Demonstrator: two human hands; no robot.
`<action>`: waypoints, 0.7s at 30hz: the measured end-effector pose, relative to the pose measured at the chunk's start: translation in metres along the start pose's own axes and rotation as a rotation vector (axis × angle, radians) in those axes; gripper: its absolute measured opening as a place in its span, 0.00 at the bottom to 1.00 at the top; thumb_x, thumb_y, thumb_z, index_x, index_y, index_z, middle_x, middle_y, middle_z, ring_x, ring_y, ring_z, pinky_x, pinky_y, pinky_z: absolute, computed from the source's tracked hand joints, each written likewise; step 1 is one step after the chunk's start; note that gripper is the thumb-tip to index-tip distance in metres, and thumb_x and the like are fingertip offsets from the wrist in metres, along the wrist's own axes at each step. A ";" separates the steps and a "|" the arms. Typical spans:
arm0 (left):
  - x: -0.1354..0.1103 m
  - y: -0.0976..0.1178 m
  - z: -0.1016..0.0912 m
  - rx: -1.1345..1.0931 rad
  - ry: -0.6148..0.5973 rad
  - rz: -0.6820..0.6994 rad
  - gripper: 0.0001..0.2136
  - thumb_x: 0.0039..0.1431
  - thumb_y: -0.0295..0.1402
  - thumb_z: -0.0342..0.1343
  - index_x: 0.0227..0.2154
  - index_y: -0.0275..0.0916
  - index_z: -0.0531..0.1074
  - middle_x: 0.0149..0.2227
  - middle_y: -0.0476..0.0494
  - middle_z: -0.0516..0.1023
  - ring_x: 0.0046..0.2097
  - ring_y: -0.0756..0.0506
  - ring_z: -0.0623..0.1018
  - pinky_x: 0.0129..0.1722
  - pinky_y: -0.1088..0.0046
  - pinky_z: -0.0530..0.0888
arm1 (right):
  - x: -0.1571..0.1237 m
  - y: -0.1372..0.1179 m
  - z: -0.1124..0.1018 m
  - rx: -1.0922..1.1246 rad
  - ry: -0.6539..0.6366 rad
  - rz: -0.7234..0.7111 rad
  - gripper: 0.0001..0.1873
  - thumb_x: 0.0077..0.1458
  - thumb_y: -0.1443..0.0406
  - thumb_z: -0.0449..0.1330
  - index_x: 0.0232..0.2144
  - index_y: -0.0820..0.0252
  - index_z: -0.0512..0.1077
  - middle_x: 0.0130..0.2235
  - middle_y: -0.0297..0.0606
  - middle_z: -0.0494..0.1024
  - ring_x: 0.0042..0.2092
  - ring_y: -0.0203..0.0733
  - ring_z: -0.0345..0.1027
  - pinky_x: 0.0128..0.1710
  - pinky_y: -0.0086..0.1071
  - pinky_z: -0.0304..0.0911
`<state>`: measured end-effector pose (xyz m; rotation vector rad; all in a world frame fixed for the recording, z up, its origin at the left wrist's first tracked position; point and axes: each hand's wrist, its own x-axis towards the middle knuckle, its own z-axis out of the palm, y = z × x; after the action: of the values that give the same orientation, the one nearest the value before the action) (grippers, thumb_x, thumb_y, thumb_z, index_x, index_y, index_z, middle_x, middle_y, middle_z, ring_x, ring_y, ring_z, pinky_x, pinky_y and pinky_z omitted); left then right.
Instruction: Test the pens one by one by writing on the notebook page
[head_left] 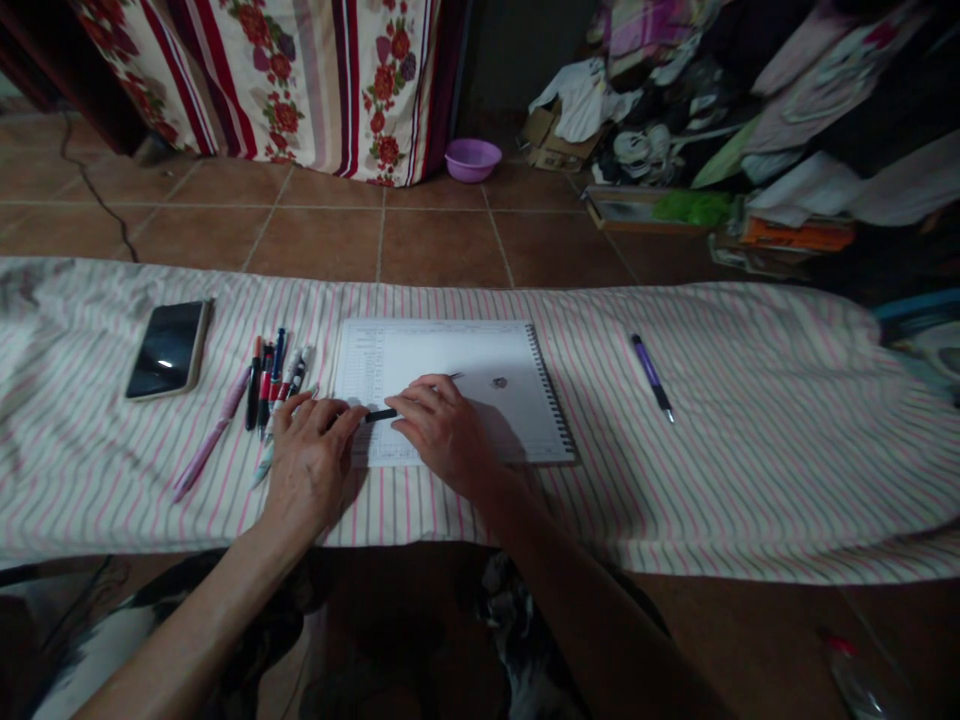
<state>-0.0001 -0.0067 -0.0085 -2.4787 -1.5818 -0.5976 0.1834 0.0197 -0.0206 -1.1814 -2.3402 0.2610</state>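
A spiral notebook lies open on a striped cloth. Both hands rest at its near left corner. My left hand and my right hand are closed on the two ends of a dark pen, held level just above the page. A row of several pens lies just left of the notebook, beside my left hand. A pale pink pen lies further left.
A black phone lies at the cloth's left. A purple pen lies right of the notebook. Beyond are tiled floor, a purple bowl, a floral curtain and piled clothes at back right.
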 end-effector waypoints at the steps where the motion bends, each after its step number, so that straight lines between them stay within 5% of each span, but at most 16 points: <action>1: 0.001 0.001 0.000 -0.009 -0.006 0.001 0.13 0.54 0.25 0.47 0.40 0.40 0.73 0.35 0.42 0.75 0.38 0.40 0.72 0.49 0.53 0.63 | 0.000 0.000 0.000 0.000 -0.002 -0.002 0.13 0.53 0.65 0.59 0.43 0.57 0.70 0.40 0.39 0.74 0.48 0.44 0.58 0.47 0.38 0.61; 21: 0.005 0.010 0.000 -0.101 -0.014 0.000 0.10 0.57 0.27 0.47 0.41 0.37 0.68 0.34 0.42 0.76 0.38 0.43 0.74 0.50 0.55 0.63 | -0.006 0.003 0.002 0.003 -0.015 -0.022 0.08 0.56 0.67 0.55 0.38 0.60 0.72 0.38 0.38 0.75 0.46 0.43 0.59 0.47 0.35 0.61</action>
<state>0.0110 -0.0068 -0.0054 -2.5601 -1.5948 -0.6782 0.1875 0.0169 -0.0252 -1.1559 -2.3637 0.2667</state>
